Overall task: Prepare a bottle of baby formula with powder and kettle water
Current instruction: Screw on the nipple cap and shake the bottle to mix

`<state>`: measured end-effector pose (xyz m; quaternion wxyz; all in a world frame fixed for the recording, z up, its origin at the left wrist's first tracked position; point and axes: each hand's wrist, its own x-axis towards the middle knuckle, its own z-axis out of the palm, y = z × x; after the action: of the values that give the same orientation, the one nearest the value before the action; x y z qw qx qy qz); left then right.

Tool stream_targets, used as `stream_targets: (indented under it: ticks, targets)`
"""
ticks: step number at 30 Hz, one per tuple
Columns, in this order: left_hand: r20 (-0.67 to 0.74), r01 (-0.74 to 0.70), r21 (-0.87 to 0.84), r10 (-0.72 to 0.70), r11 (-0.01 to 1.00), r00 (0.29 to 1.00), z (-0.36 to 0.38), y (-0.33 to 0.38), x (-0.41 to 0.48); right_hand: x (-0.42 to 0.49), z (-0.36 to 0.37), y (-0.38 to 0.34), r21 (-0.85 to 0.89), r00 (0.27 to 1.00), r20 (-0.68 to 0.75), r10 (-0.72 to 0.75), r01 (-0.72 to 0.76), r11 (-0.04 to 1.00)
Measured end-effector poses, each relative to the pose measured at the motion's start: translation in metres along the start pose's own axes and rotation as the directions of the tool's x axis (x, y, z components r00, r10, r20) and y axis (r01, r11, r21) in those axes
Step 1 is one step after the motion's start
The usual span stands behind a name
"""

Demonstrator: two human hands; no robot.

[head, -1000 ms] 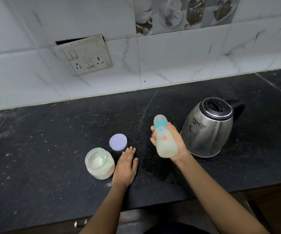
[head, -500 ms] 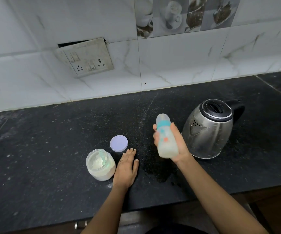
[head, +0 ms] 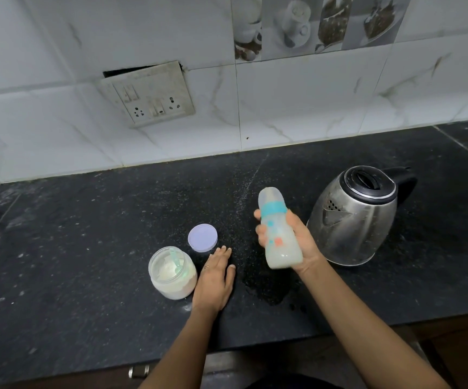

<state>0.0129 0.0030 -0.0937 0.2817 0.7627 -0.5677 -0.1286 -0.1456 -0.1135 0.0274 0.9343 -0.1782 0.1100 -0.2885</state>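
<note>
Holding the baby bottle (head: 277, 231) up off the surface (head: 87, 248), right hand (head: 302, 244) wrapped round its lower half, milky liquid inside, cap tipped toward 11 o'clock. Left hand (head: 215, 280) lies flat and relaxed on the surface, gripping nothing. Open powder jar (head: 171, 276) sits at that hand's 9 o'clock, the purple lid (head: 202, 237) at 12. Kettle (head: 353, 220) stands at the bottle's 3 o'clock.
</note>
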Motion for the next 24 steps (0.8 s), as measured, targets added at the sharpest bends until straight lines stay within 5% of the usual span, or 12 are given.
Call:
stream_targets:
  ticks: [4,7,11,15,19,24]
  targets:
    - [0.01,0.009,0.011,-0.009,1.0,1.0,0.001,-0.001,-0.001,0.002,0.001,0.002,0.142,0.997,-0.078,-0.028,0.039,0.989]
    - [0.0,-0.004,0.013,0.004,1.0,1.0,0.001,-0.001,-0.001,0.0,0.004,0.005,0.013,0.999,-0.015,0.035,-0.035,0.999]
    - [0.003,0.002,0.01,-0.002,1.0,1.0,0.001,-0.001,-0.001,0.006,0.003,0.003,0.103,0.988,-0.137,-0.064,0.078,0.992]
    - [-0.003,-0.003,-0.002,0.003,1.0,1.0,-0.001,0.001,-0.001,-0.003,0.0,-0.003,0.036,0.998,-0.04,0.054,-0.052,0.998]
    - [-0.001,0.004,0.007,-0.004,1.0,1.0,-0.001,0.0,0.0,0.002,-0.005,-0.006,0.101,0.982,-0.184,-0.048,0.067,0.993]
    - [0.001,0.001,0.005,-0.001,1.0,1.0,-0.002,0.001,0.0,-0.006,-0.005,-0.005,-0.032,0.995,-0.025,0.096,-0.097,0.995]
